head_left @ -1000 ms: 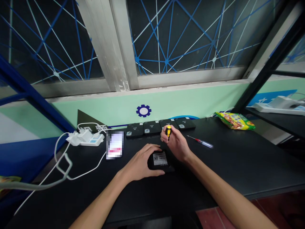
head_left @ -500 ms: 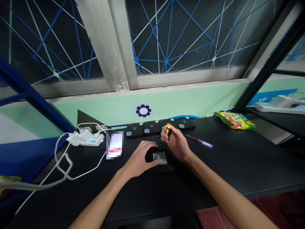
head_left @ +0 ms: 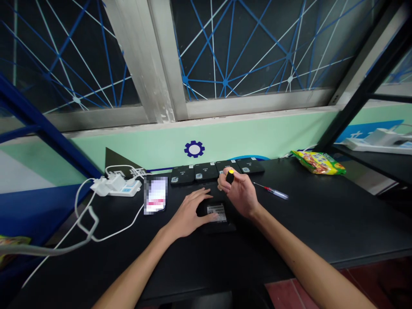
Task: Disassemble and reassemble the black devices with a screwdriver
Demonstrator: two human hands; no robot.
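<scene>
A small black device with a silver label (head_left: 220,213) lies on the black table (head_left: 309,223) in front of me. My left hand (head_left: 193,212) rests at its left side, fingers apart, with the thumb reaching onto the label. Just beyond the device on the right, my right hand (head_left: 240,191) is closed around a black tool handle with a yellow end (head_left: 230,175). The rest of that tool is hidden by the hand or too dark to make out.
Several black boxes (head_left: 206,171) line the wall. A pixelated phone (head_left: 156,195) and a white power strip with cables (head_left: 124,187) are left. A clear-handled screwdriver (head_left: 277,193) and a green-yellow snack bag (head_left: 318,163) lie right.
The handle in my right hand has tilted, its yellow end now facing up more toward the camera. My right hand has turned slightly; my left hand has barely moved.
</scene>
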